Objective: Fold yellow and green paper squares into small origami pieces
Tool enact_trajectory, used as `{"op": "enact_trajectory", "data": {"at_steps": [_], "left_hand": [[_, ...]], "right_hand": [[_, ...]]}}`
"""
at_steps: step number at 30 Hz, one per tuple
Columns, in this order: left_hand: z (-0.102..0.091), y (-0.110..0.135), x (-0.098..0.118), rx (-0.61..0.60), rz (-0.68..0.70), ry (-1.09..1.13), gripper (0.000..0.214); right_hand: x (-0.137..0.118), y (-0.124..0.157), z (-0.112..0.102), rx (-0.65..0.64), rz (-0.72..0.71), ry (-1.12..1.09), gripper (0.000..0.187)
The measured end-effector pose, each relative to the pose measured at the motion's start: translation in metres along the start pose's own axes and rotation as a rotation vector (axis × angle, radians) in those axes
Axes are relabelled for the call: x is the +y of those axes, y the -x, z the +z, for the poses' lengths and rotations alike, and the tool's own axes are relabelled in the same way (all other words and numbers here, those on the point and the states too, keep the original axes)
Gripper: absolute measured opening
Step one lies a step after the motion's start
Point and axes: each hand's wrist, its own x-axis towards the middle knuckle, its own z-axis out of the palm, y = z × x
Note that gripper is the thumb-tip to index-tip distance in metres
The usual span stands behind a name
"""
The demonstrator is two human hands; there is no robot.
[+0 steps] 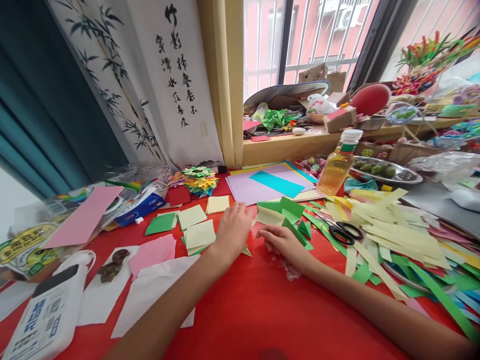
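My left hand (pixel 233 232) lies palm down on the red table cover (pixel 247 310), fingers stretched toward a pale yellow paper square (pixel 269 216); a small yellow piece pokes out under its heel. My right hand (pixel 283 242) rests beside it, fingers curled and pressed to the cover near small green folded pieces (pixel 304 229). What its fingertips pinch, if anything, is hidden. Yellow paper squares (pixel 200 234) lie just left of my left hand. Black-handled scissors (pixel 343 232) sit to the right of my right hand.
A stack of coloured sheets (pixel 275 184) and an oil bottle (pixel 339 165) stand behind. Cut paper strips (pixel 397 235) pile at right. A glue bottle (pixel 48 315), pink paper (pixel 152 252), tissue pack (pixel 140 207) and folded paper pile (pixel 200 180) sit at left. The windowsill (pixel 300 142) is cluttered.
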Motion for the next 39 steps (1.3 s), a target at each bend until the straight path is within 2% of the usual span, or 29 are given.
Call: {"op": "enact_trajectory", "data": {"at_steps": [2, 5, 8, 10, 11, 13, 15, 17, 22, 26, 29, 32, 34, 36, 39], "left_hand": [[0.000, -0.015, -0.003, -0.045, 0.003, -0.058, 0.022], [-0.011, -0.020, -0.006, -0.014, 0.056, -0.070, 0.020], [-0.025, -0.002, -0.008, 0.202, 0.121, -0.023, 0.027], [-0.029, 0.018, -0.008, 0.276, 0.212, 0.105, 0.028], [-0.028, 0.028, -0.008, 0.269, 0.232, 0.182, 0.030], [-0.022, 0.047, -0.007, 0.152, 0.213, 0.326, 0.033], [-0.016, 0.060, -0.004, 0.069, 0.164, 0.477, 0.034], [-0.013, 0.068, -0.002, 0.038, 0.083, 0.610, 0.033], [-0.010, 0.073, 0.001, 0.064, -0.274, 0.925, 0.020], [-0.001, 0.072, -0.002, 0.063, -0.577, 1.181, 0.021], [0.004, 0.072, -0.005, 0.052, -0.630, 1.224, 0.012], [0.005, 0.075, -0.004, 0.074, -0.628, 1.150, 0.008], [0.004, 0.077, -0.002, 0.103, -0.574, 1.055, 0.004], [0.005, 0.078, -0.002, 0.156, -0.437, 0.924, 0.004], [0.009, 0.080, -0.004, 0.270, -0.135, 0.702, 0.011]], "right_hand": [[-0.001, 0.001, 0.000, -0.014, -0.004, -0.011, 0.029], [0.000, 0.000, 0.000, -0.026, -0.005, -0.121, 0.032], [0.001, -0.003, -0.001, -0.016, 0.022, -0.320, 0.039], [0.001, -0.004, -0.002, -0.035, 0.031, -0.431, 0.044], [0.000, -0.003, -0.002, -0.056, 0.030, -0.468, 0.046], [-0.003, 0.000, 0.000, -0.108, 0.039, -0.501, 0.049], [-0.005, 0.006, 0.003, -0.137, 0.061, -0.459, 0.042], [-0.005, 0.012, 0.008, -0.131, 0.074, -0.350, 0.037], [0.001, 0.021, 0.020, -0.090, 0.006, -0.136, 0.036], [0.002, 0.022, 0.022, -0.127, 0.028, -0.177, 0.033], [0.001, 0.023, 0.022, -0.095, 0.088, -0.244, 0.034], [0.000, 0.024, 0.023, -0.083, 0.109, -0.261, 0.033], [0.000, 0.024, 0.023, -0.100, 0.108, -0.237, 0.032], [0.000, 0.024, 0.023, -0.109, 0.116, -0.224, 0.031], [0.002, 0.023, 0.022, -0.115, 0.152, -0.252, 0.029]]}}
